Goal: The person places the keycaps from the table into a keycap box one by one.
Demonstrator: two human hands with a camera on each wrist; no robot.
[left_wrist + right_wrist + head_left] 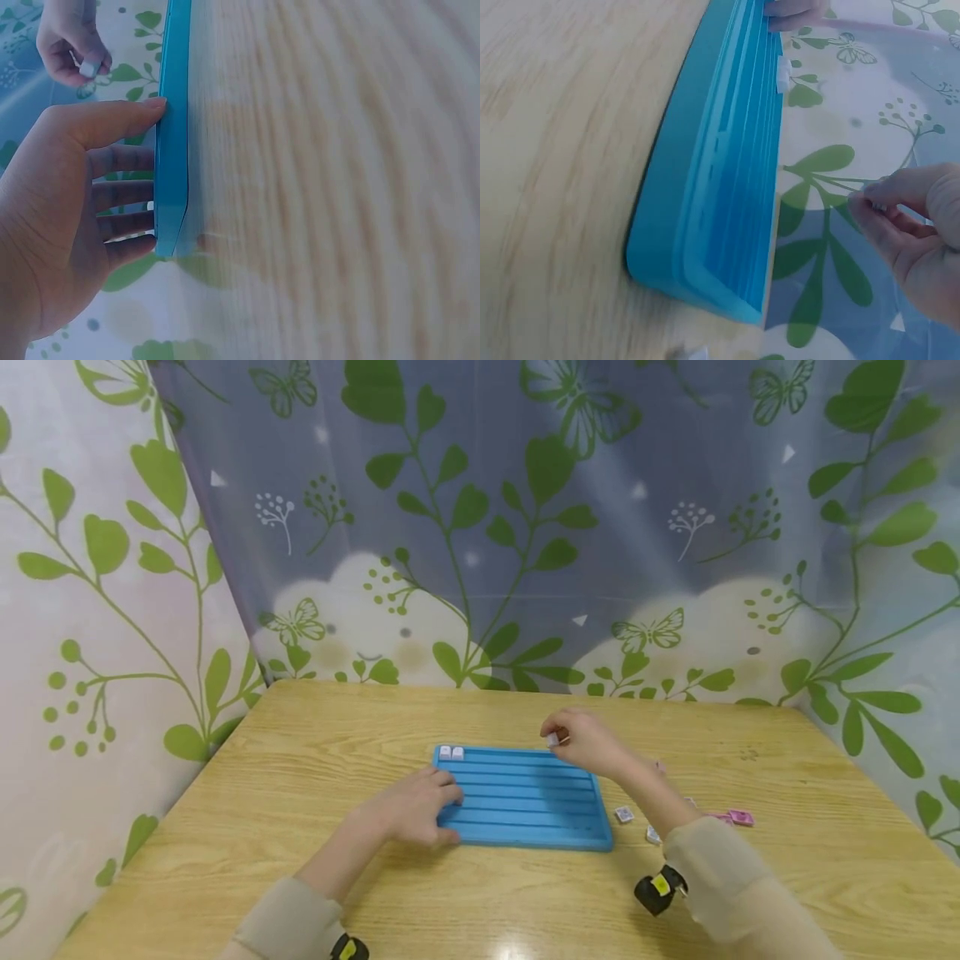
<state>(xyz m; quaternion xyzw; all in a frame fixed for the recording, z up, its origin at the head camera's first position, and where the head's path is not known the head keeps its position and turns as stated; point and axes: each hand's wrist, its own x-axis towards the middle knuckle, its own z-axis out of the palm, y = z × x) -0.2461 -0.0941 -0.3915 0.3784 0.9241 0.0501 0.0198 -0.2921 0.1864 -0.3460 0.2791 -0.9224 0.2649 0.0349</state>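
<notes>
A blue ridged tray [525,815] lies on the wooden table. Two small white tiles [452,752] sit side by side in its far left corner. My left hand [417,807] rests on the tray's left part; in the left wrist view its thumb and spread, fairly straight fingers touch the tray's side. My right hand [588,743] is raised over the tray's far right corner. Between thumb and fingers it pinches another small white tile [89,69]. In the right wrist view, the fingertips mostly hide that tile.
Right of the tray, white tiles [624,815] lie loose, some partly behind the right forearm. Farther right are pink pieces [741,817]. A leaf-patterned curtain [480,527] hangs behind the wooden table [337,718], with patterned sides left and right.
</notes>
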